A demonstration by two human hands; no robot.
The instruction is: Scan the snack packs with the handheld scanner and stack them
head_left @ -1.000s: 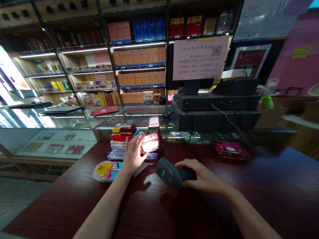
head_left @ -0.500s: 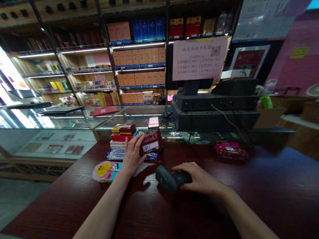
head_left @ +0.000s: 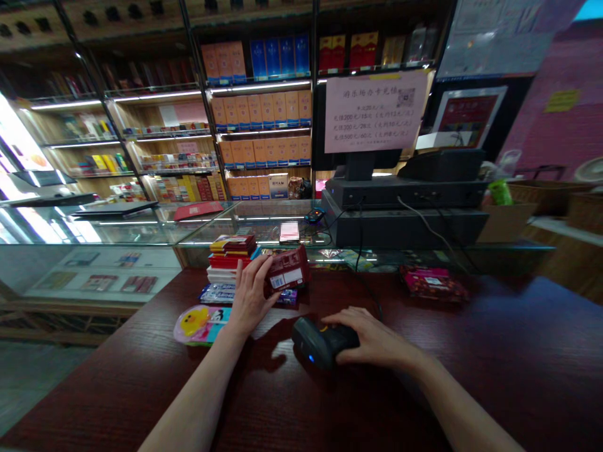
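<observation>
My left hand (head_left: 252,295) is closed on a dark red box (head_left: 288,271), tilted so that its white label and barcode face me. My right hand (head_left: 372,339) wraps the handle of a black barcode scanner (head_left: 313,344), whose head points left and shows a small blue light. Behind my left hand stands a stack of red, yellow and white boxes (head_left: 228,257). Blue and purple wrapped packets (head_left: 217,293) lie in front of the stack, partly hidden by my hand. A pack with a yellow duck (head_left: 195,321) rests left of my wrist.
A dark red-brown table (head_left: 509,364) spans the front. At its right back lies a dark pink packet (head_left: 433,284). A black register (head_left: 405,220) with a paper sign (head_left: 377,113) stands behind, its cable (head_left: 372,292) running down. Glass display counters (head_left: 207,229) reach left.
A blue light now shows on the barcode scanner, which has shifted very slightly left with my right hand. My left hand and the box have hardly moved.
</observation>
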